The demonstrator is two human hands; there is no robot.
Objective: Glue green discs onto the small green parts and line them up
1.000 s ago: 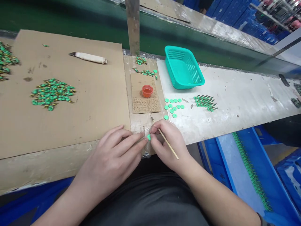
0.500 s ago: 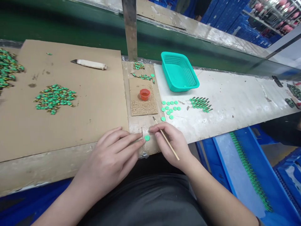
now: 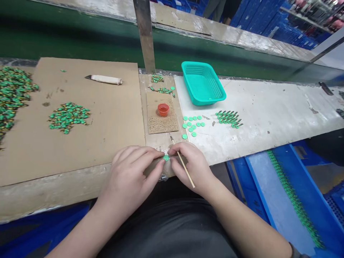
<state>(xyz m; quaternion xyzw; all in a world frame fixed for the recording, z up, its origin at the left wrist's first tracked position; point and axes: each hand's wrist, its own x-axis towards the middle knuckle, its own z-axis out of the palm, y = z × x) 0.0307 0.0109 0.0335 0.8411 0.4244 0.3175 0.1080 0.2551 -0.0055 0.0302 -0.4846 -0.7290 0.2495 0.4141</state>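
At the bench's near edge, the thumb and index finger of my left hand (image 3: 137, 168) close on the left side of a small green button-like disc (image 3: 166, 157). My right hand (image 3: 192, 166) grips a thin wooden-handled brush (image 3: 186, 168), its dark tip pointing away from me past the fingers. The right fingertips come close to the disc's other side; whether they touch it is unclear. Just beyond stands a small red cup (image 3: 163, 109) on a speckled cardboard piece (image 3: 163, 125). Several loose green discs (image 3: 194, 134) lie to the right of the cardboard.
A turquoise basket (image 3: 202, 100) stands at the back. Rows of green discs with dark stems (image 3: 228, 118) lie right of centre. Piles of green-and-gold pieces (image 3: 70, 116) and a white-wrapped pointed tool (image 3: 106, 79) rest on the left cardboard (image 3: 113, 122). A blue crate (image 3: 295, 175) sits below right.
My left thumb and index finger have drawn together at the disc. The right hand and brush have shifted slightly left, closer to it. The view has also shifted a little.
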